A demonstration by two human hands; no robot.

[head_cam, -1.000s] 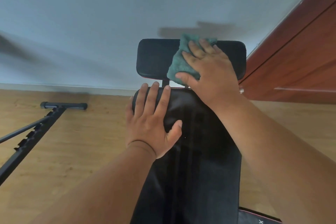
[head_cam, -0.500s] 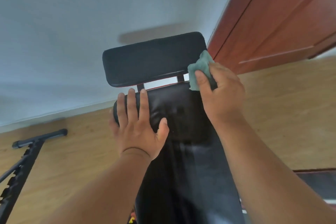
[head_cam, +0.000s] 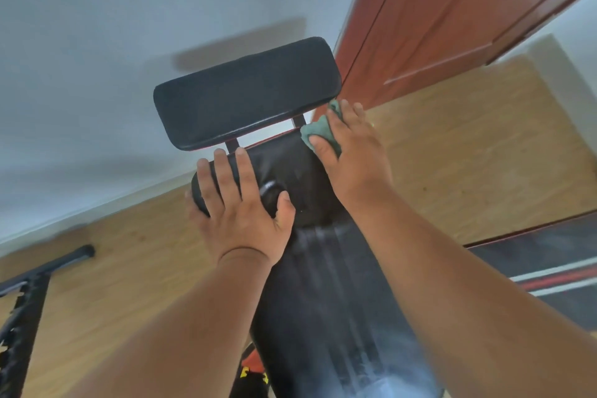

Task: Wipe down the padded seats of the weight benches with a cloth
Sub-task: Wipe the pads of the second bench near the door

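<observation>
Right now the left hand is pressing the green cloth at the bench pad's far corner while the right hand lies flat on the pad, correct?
Not quite: the hands are swapped. The head view shows the right hand pressing the green cloth at the bench pad's far corner, while the left hand lies flat.

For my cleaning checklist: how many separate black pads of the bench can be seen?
2. The small head pad is at the far end near the wall; the long pad runs toward the camera under both hands. More may be hidden below the frame.
</observation>
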